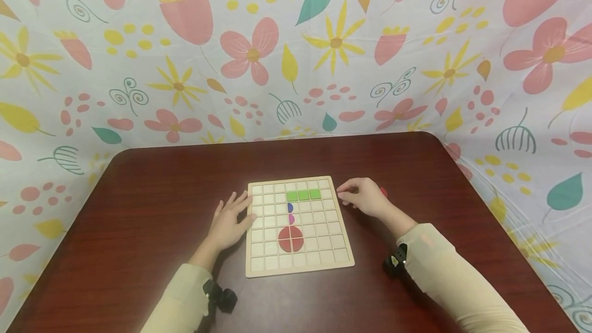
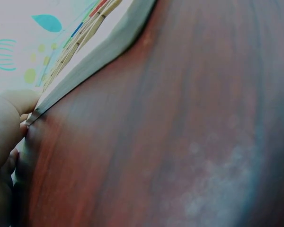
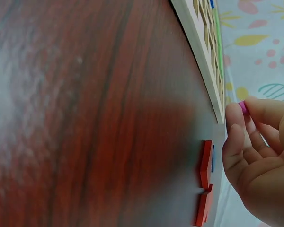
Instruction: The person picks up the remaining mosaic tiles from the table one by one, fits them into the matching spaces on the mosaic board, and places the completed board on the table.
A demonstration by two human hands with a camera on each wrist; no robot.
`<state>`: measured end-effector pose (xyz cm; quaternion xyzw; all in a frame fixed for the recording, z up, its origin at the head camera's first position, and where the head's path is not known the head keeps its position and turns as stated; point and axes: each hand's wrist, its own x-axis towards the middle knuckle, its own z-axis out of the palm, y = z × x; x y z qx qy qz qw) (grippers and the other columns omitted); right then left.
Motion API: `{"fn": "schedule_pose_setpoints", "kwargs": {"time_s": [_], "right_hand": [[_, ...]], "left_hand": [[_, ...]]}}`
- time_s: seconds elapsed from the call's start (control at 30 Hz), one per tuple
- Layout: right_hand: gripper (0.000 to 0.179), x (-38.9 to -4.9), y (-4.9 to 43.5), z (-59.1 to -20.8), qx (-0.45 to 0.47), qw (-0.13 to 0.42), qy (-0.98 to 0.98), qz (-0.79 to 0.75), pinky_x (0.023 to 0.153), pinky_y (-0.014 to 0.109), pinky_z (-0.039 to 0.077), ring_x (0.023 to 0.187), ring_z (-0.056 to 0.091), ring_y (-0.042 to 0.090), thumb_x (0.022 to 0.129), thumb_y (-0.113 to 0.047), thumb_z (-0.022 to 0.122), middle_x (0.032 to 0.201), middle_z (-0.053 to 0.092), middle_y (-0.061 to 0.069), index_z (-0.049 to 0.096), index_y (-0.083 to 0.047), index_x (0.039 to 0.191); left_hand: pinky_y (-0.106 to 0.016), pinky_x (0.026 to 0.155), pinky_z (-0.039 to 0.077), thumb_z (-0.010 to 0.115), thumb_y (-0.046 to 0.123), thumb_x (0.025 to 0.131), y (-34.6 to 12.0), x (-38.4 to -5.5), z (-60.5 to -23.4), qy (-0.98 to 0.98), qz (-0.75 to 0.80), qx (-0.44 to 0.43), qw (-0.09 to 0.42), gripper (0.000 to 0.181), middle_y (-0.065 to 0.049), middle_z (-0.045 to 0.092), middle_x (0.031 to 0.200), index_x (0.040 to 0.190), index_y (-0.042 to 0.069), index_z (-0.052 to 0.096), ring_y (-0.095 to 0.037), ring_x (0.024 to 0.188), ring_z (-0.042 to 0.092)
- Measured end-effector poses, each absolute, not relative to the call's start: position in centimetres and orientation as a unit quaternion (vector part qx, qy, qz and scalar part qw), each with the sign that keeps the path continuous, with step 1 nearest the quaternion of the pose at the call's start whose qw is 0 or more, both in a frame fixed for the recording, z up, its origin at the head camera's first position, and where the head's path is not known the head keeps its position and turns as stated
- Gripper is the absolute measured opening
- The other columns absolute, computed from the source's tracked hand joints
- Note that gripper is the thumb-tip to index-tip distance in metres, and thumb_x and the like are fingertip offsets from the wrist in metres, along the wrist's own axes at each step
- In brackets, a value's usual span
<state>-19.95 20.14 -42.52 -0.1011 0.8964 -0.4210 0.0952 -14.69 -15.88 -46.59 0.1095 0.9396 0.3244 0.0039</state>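
Observation:
A square wooden grid board [image 1: 319, 243] lies on the table. It bears a row of three green squares [image 1: 303, 195], a blue half-disc [image 1: 290, 208], a pink half-disc [image 1: 291, 219] and red quarter pieces [image 1: 290, 239] that form a disc. Spread fingers of my left hand [image 1: 227, 225] touch the board's left edge; in the left wrist view that hand [image 2: 7, 127] is partly cut off. Just off the board's upper right side, my right hand [image 1: 367, 198] pinches a small magenta piece [image 3: 244, 108] between thumb and finger. Most of that piece is hidden.
Red pieces [image 3: 206, 163] lie on the table beneath my right hand, with a thin blue piece [image 3: 213, 158] beside them; the head view shows only a red edge [image 1: 384, 191]. A flowered cloth [image 1: 296, 66] hangs behind the dark wooden table [image 1: 162, 194].

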Motion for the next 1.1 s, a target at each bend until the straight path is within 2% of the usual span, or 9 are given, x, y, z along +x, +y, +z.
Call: {"fn": "schedule_pose_setpoints", "kwargs": {"time_s": [0.23, 0.67, 1.1], "right_hand": [[0.023, -19.7, 19.7, -42.6, -0.069, 0.114, 0.869, -0.476, 0.059, 0.030, 0.056, 0.074, 0.070, 0.017, 0.088, -0.014, 0.065, 0.089, 0.072, 0.014, 0.068, 0.000, 0.106], [0.032, -19.3, 19.0, -43.0, -0.043, 0.142, 0.808, -0.570, 0.065, 0.032, 0.059, 0.079, 0.072, 0.021, 0.087, -0.010, 0.066, 0.095, 0.071, 0.024, 0.062, 0.011, 0.111], [0.039, -19.1, 18.3, -43.0, -0.011, 0.176, 0.752, -0.635, 0.068, 0.030, 0.059, 0.075, 0.071, 0.014, 0.089, -0.008, 0.063, 0.093, 0.072, 0.018, 0.054, 0.015, 0.119]], "left_hand": [[-0.061, 0.115, 0.004, 0.057, 0.034, 0.093, -15.8, -14.7, -46.5, 0.940, 0.325, 0.107, 0.003, 0.053, -0.007, 0.036, 0.151, 0.141, 0.013, 0.046, -0.034, 0.145, 0.020], [-0.061, 0.115, 0.003, 0.056, 0.034, 0.093, -15.8, -14.7, -46.6, 0.940, 0.324, 0.108, 0.006, 0.053, -0.006, 0.036, 0.152, 0.141, 0.013, 0.046, -0.034, 0.145, 0.019], [-0.062, 0.114, 0.004, 0.057, 0.033, 0.093, -15.8, -14.6, -46.3, 0.937, 0.331, 0.108, 0.006, 0.054, -0.008, 0.036, 0.151, 0.141, 0.012, 0.046, -0.035, 0.145, 0.019]]}}
